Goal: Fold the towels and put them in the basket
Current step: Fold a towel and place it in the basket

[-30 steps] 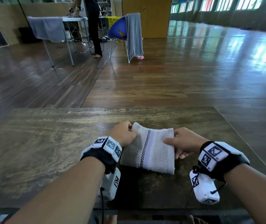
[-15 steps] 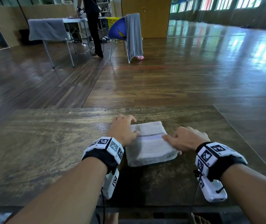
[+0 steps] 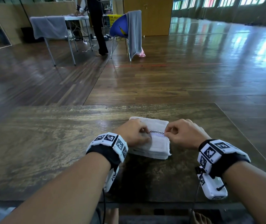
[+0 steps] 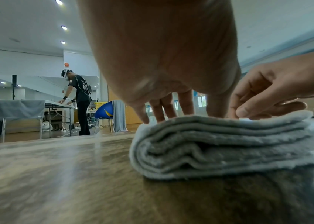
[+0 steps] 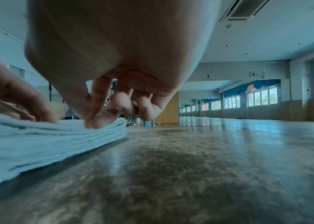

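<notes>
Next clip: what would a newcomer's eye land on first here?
The folded white towel, stacked in thick layers on the worn wooden table, with the left hand and right hand both on top of it. Beyond, a grey towel hangs over a blue chair.

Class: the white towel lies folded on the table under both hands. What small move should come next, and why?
Probably grip the towel at both ends and lift it off the table. It already lies in a thick, even stack, and the left hand and right hand rest their fingertips on top, so folding looks done. No basket shows beside it.
</notes>
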